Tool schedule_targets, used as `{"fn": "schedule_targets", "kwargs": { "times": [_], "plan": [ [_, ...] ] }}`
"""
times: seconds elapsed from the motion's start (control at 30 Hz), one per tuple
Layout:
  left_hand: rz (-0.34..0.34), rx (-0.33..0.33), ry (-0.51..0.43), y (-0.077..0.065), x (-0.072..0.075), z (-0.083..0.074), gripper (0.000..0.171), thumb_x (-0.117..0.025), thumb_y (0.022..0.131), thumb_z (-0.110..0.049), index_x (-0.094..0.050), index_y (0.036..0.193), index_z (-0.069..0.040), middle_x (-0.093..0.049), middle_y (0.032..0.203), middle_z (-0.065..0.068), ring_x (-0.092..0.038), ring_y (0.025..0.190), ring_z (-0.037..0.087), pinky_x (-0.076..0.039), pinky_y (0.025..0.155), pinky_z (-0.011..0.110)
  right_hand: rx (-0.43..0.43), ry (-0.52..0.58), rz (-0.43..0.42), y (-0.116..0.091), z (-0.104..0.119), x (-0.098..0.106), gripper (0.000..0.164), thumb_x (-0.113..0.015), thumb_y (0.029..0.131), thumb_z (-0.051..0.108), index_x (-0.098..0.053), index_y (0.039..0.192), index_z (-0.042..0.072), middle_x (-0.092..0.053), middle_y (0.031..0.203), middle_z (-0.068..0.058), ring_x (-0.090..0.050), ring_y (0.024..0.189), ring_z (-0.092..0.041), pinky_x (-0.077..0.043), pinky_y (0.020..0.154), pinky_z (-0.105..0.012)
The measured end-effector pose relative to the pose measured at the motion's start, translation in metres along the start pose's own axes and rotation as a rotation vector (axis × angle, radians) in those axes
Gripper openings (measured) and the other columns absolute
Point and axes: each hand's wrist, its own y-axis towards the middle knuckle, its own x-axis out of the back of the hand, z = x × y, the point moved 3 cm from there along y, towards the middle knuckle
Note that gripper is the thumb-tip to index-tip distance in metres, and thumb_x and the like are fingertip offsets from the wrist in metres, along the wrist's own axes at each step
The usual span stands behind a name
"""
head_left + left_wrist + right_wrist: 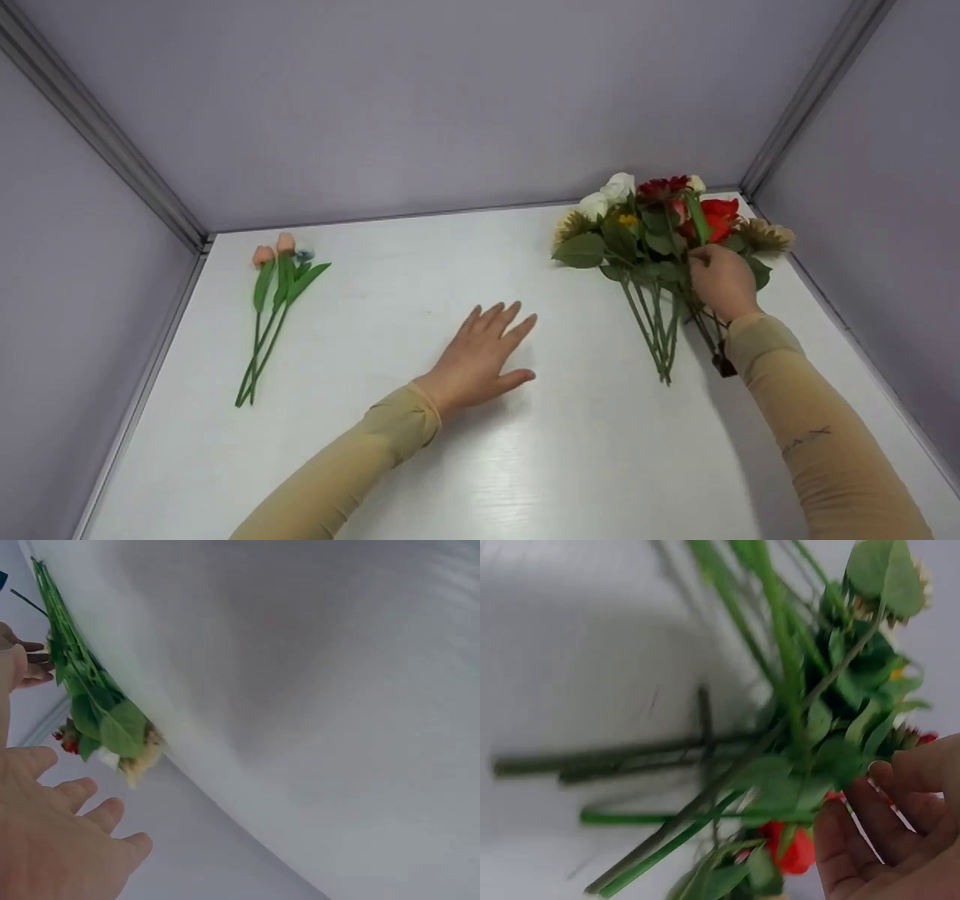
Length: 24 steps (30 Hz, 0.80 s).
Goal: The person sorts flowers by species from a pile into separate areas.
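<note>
My right hand (724, 281) is at the right part of a mixed bunch of artificial flowers (652, 244), where thumb and forefinger pinch a tulip by its long green leaf (698, 219). In the right wrist view, the curled fingers (836, 840) lie against leaves and a green stem (667, 817); the exact grip is partly hidden. My left hand (480, 356) hovers palm down over the middle of the white table, fingers spread, holding nothing. On the left lie peach tulips (285, 244) with crossed green stems and a small blue flower (304, 256).
White roses (594, 205), dark red blooms (660, 187), a bright red flower (720, 217) and cream blooms (765, 236) crowd together at the back right. Their stems (656, 337) point toward me. A small dark object (724, 365) lies beside the right sleeve. Grey walls (450, 112) enclose the white table (420, 277).
</note>
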Motion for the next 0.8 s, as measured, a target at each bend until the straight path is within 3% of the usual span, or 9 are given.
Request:
{"fn": "schedule_targets", "kwargs": {
  "times": [0.17,0.3,0.5,0.8],
  "plan": [
    [0.039,-0.135,0.053,0.007,-0.006,-0.04,0.08,-0.053,0.101,-0.061,-0.022,0.165,-0.023,-0.02,0.169,0.008,-0.018,0.155,0.03,-0.01,0.125,0.05,-0.042,-0.001,-0.009,-0.002,-0.026,0.012,0.041,-0.046,0.104,0.014,-0.06,0.13,-0.014,-0.06,0.126,-0.035,-0.058,0.109,-0.049,-0.048,0.091,-0.062],
    [0.052,-0.202,0.106,0.017,-0.013,-0.066,0.08,-0.052,0.101,-0.062,-0.024,0.165,-0.024,-0.024,0.168,0.006,-0.021,0.154,0.028,-0.012,0.125,0.047,-0.057,-0.016,0.02,-0.005,-0.04,0.015,0.039,-0.05,0.102,0.016,-0.066,0.117,-0.015,-0.065,0.112,-0.034,-0.06,0.095,-0.045,-0.05,0.079,-0.056],
    [0.042,-0.237,0.166,0.035,-0.025,-0.094,0.078,-0.052,0.1,-0.063,-0.029,0.163,-0.024,-0.03,0.166,0.005,-0.027,0.152,0.026,-0.019,0.124,0.042,-0.069,-0.037,0.06,-0.005,-0.047,0.013,0.033,-0.059,0.097,0.018,-0.072,0.101,-0.012,-0.07,0.091,-0.022,-0.06,0.08,-0.034,-0.049,0.068,-0.045],
    [0.056,-0.266,0.184,0.047,-0.031,-0.119,0.076,-0.05,0.1,-0.064,-0.03,0.163,-0.026,-0.029,0.166,0.003,-0.028,0.151,0.024,-0.02,0.124,0.041,-0.083,-0.049,0.125,-0.006,-0.048,0.011,0.03,-0.061,0.094,0.015,-0.072,0.102,-0.012,-0.071,0.088,-0.017,-0.061,0.078,-0.03,-0.05,0.066,-0.041]
  ]
}}
